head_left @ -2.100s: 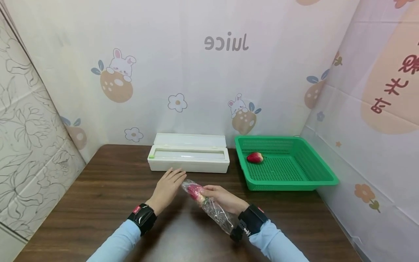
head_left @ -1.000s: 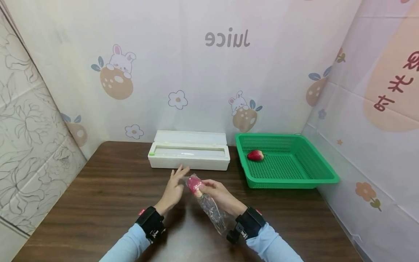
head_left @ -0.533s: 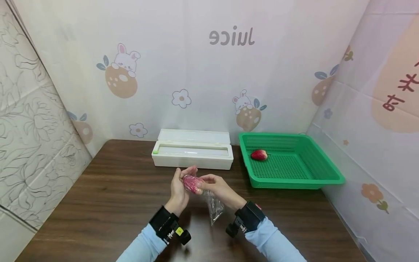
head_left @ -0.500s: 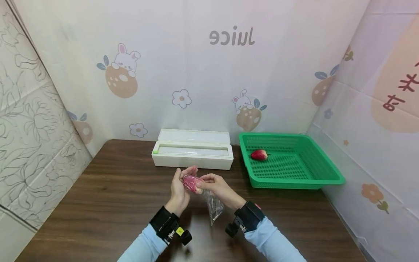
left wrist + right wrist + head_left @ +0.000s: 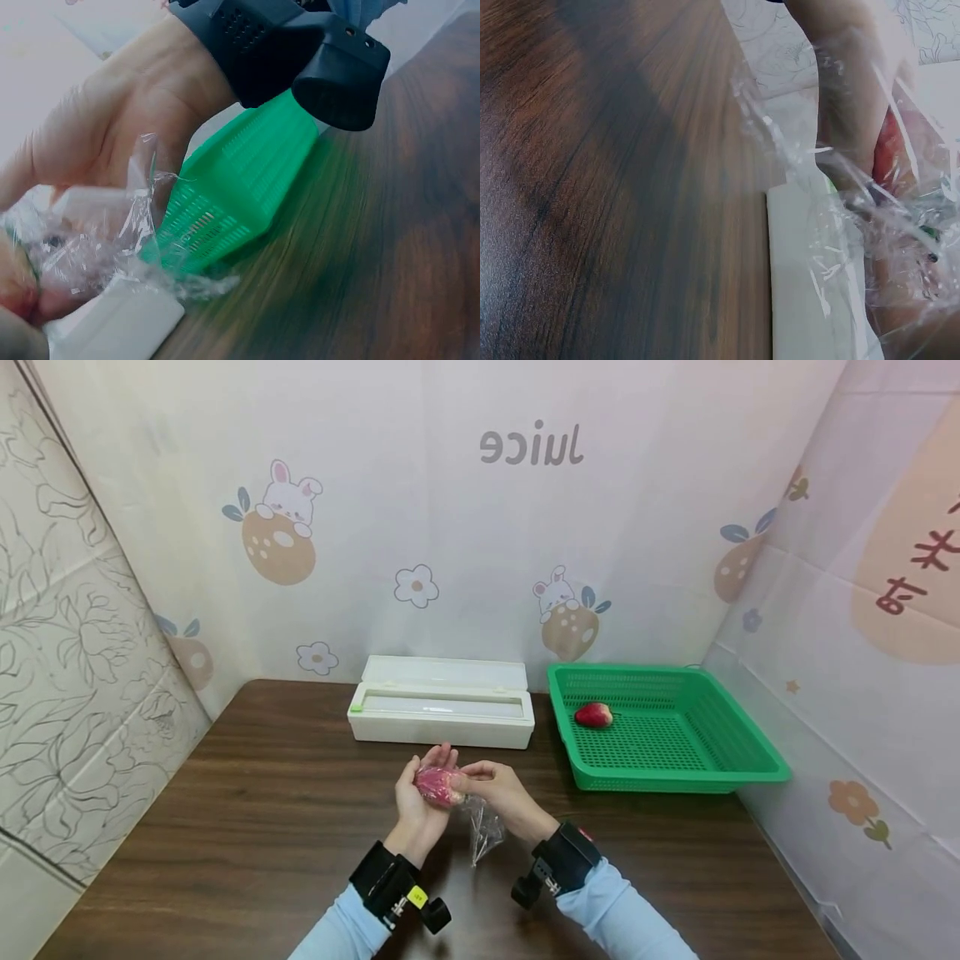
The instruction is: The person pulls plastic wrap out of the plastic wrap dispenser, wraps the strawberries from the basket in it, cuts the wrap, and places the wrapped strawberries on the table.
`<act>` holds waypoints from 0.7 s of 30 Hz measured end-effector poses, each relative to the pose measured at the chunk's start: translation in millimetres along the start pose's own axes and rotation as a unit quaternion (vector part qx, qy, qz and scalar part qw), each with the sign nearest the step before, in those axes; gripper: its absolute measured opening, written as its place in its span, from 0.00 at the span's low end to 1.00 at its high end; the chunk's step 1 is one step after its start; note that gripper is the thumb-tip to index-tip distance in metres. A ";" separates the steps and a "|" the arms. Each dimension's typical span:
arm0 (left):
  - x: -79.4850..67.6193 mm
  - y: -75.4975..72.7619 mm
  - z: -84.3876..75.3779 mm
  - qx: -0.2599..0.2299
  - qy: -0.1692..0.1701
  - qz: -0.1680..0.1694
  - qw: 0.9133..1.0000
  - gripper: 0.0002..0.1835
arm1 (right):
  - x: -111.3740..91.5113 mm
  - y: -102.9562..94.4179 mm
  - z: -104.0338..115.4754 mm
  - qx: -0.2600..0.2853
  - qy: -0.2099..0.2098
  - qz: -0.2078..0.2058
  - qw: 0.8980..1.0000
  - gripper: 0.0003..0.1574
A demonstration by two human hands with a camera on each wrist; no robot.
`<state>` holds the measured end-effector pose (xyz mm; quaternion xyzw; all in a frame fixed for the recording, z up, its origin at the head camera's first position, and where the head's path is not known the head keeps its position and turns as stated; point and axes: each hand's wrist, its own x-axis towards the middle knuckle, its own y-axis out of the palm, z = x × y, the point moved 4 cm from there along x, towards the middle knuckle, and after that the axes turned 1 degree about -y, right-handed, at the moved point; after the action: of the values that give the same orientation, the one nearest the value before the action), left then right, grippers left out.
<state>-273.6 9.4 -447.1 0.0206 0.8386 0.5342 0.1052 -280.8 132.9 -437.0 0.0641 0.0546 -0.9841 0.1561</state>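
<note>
A red fruit (image 5: 435, 787), pale near its stem end, is covered in clear plastic film just in front of the white box. My right hand (image 5: 504, 793) pinches its stem end between thumb and fingers. Palm up, my left hand (image 5: 420, 810) cradles the fruit's other end, its fingers extended behind it. A loose tail of film (image 5: 486, 831) hangs below the right fingers. Crinkled film (image 5: 97, 247) hides part of the left hand in the left wrist view. In the right wrist view, the red skin (image 5: 889, 150) shows through the film.
A white film dispenser box (image 5: 442, 731) with raised lid and a green slider stands at the back of the dark wooden table (image 5: 225, 827). To its right is a green perforated basket (image 5: 667, 781) holding one red fruit (image 5: 594, 715). Printed curtains close the back and sides.
My left hand has turned palm up and come under the wrapped fruit. The fruit has swung more level, and the film tail hangs shorter. The right hand has kept its pinch throughout.
</note>
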 end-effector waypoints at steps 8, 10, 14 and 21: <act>-7.9 -6.0 0.4 -0.032 -0.056 0.094 0.994 0.17 | -0.2 1.4 -1.5 -0.012 -0.012 0.002 1.000 0.27; -9.4 -6.0 -0.3 -0.033 -0.057 0.101 0.993 0.17 | -0.2 2.6 -0.8 -0.008 -0.016 0.007 1.000 0.27; -11.9 -4.1 -0.3 -0.060 -0.060 0.113 0.990 0.17 | 1.2 4.4 0.4 0.018 -0.019 0.022 0.999 0.25; -15.4 -5.1 0.8 0.066 -0.017 0.142 0.987 0.28 | -0.5 4.9 -0.9 0.077 0.015 0.083 0.993 0.25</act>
<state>-258.0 5.7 -449.7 0.1558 0.8583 0.4872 0.0408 -278.8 128.5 -438.2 0.0947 -0.0250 -0.9681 0.2308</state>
